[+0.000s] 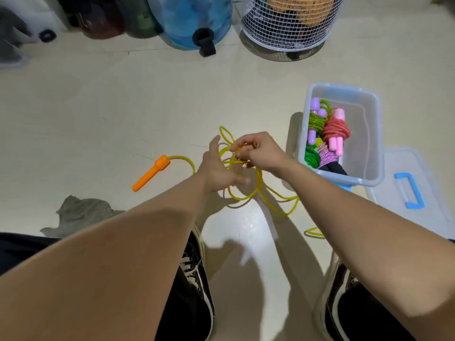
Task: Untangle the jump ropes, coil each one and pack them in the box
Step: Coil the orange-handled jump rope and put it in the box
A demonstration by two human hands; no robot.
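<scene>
A yellow jump rope (257, 185) lies in loose tangled loops on the pale floor in front of me. One orange handle (151, 175) rests on the floor to the left, still joined to the rope. My right hand (258, 151) pinches strands of the yellow rope at the top of the tangle. My left hand (219, 168) has its fingers spread, with loops running across the palm and fingers. A clear plastic box (369, 134) stands to the right, holding several coiled ropes: a green one with purple handles (316, 120) and a red one with pink handles (336, 131).
The box's clear lid with a blue handle (410, 190) lies right of the box. A grey cloth (81, 215) sits at lower left. A white wire basket (288, 25) and a blue water jug (194, 20) stand at the back. My black shoes (194, 279) are below.
</scene>
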